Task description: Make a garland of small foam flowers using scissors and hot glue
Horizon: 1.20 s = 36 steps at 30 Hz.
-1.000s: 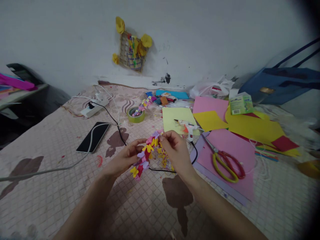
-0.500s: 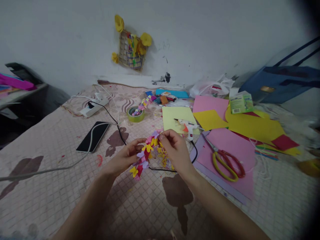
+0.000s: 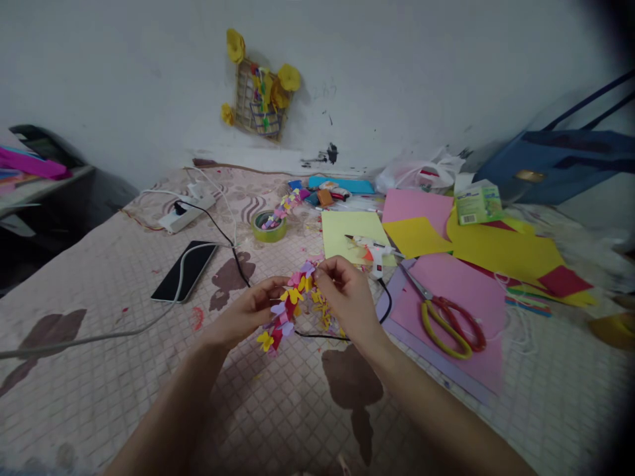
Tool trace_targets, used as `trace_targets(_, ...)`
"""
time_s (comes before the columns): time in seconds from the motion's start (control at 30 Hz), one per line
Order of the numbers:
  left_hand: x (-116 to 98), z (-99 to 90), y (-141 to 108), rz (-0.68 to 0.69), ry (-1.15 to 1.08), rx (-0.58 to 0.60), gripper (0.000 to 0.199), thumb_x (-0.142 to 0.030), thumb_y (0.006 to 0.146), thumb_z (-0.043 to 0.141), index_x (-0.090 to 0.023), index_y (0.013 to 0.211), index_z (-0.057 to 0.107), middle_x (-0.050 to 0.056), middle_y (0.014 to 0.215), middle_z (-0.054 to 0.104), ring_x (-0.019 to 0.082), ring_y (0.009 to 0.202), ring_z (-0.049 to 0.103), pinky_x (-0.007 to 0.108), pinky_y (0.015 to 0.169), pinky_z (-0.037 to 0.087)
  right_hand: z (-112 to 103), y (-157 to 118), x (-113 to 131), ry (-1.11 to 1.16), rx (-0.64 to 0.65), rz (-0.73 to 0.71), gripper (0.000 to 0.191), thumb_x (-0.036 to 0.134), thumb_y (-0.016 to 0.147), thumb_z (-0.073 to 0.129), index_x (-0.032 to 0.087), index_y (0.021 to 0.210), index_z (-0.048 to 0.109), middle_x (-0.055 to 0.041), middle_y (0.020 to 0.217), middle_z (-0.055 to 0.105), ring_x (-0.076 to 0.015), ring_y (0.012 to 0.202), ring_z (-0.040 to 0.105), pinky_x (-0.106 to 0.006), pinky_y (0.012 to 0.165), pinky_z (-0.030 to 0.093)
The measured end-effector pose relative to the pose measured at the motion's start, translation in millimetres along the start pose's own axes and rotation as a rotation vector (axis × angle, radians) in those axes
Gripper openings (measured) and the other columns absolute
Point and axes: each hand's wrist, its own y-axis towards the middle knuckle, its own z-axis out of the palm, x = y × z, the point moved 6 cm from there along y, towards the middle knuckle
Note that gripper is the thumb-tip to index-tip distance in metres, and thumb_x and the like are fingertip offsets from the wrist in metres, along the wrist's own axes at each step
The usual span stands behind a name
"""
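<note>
A string of small paper flowers (image 3: 284, 309) in yellow, purple, pink and red slants between my hands above the cloth. My left hand (image 3: 248, 309) is closed around its left side, fingers partly behind the flowers. At the upper end, my right hand (image 3: 344, 291) pinches the string between thumb and forefinger. Small yellow paper pieces (image 3: 322, 311) show under and beside my right hand. A white glue gun (image 3: 376, 254) rests on pale yellow paper (image 3: 350, 227) just beyond that hand.
Scissors (image 3: 446, 320) lie on pink paper (image 3: 471, 291) to the right. A phone (image 3: 184, 271) and power strip (image 3: 186, 215) are at left. Tape (image 3: 269, 228) sits behind my hands, with another flower strand (image 3: 285, 208). Black and grey cables cross the cloth. A blue bag (image 3: 565, 165) stands back right.
</note>
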Motion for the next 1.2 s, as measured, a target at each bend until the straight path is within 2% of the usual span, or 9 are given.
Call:
trace_targets(0.17,0.1,0.6,0.3,0.002,0.006,0.033,0.043,-0.02,0.075,0.067,-0.023,0.116,0.055,0.005,0.098,0.06,0.013,0.08,0.059,0.023,0.075,0.049,-0.3,-1.5,2.0,-0.002,-0.004,0.002,0.01,0.024,0.079,0.054,0.019,0.07,0.052,0.0025,0.065,0.053,-0.0111,0.058,0.05,-0.022,0.052,0.039)
trace_targets(0.37,2.4,-2.3,0.2,0.008,0.01,0.019,0.043,-0.017,0.075,0.067,-0.023,0.116,0.055,0.005,0.1,0.06,0.014,0.086,0.059,0.023,0.077,0.048,0.2,-3.5,2.4,0.007,0.015,0.017,0.011,0.026,0.08,0.052,0.019,0.073,0.054,0.0021,0.066,0.055,-0.0102,0.057,0.05,-0.022,0.05,0.039)
trace_targets(0.67,2.1,-3.5,1.0,0.032,0.014,0.017,0.041,-0.017,0.075,0.066,-0.023,0.115,0.056,0.004,0.098,0.062,0.013,0.084,0.06,0.026,0.081,0.046,-0.3,-2.6,2.2,0.032,0.024,0.034,0.012,0.027,0.08,0.053,0.02,0.07,0.052,0.0026,0.064,0.053,-0.0104,0.056,0.049,-0.022,0.048,0.04)
trace_targets(0.97,-0.4,-0.3,1.0,0.036,0.003,0.034,0.042,-0.018,0.074,0.067,-0.022,0.114,0.056,0.006,0.103,0.062,0.014,0.083,0.06,0.024,0.077,0.047,-0.1,-2.5,0.8,0.034,0.012,0.025,0.008,0.023,0.08,0.054,0.019,0.073,0.052,0.0022,0.067,0.053,-0.0104,0.058,0.049,-0.023,0.051,0.041)
trace_targets(1.07,-0.2,-0.3,0.9,0.042,0.011,0.044,0.043,-0.019,0.074,0.068,-0.021,0.116,0.056,0.006,0.1,0.062,0.014,0.083,0.06,0.025,0.078,0.047,-1.4,-2.3,1.2,0.041,-0.018,-0.006,0.005,0.02,0.078,0.054,0.02,0.077,0.05,0.0026,0.07,0.052,-0.0108,0.06,0.049,-0.024,0.054,0.041)
trace_targets(1.2,0.6,-0.6,1.4,0.036,0.024,0.054,0.044,-0.02,0.075,0.068,-0.023,0.117,0.055,0.004,0.094,0.063,0.014,0.081,0.061,0.025,0.079,0.047,-2.4,-1.9,0.9,0.038,-0.027,-0.052,0.011,0.016,0.077,0.054,0.022,0.086,0.051,0.0014,0.077,0.053,-0.0119,0.067,0.052,-0.024,0.057,0.043)
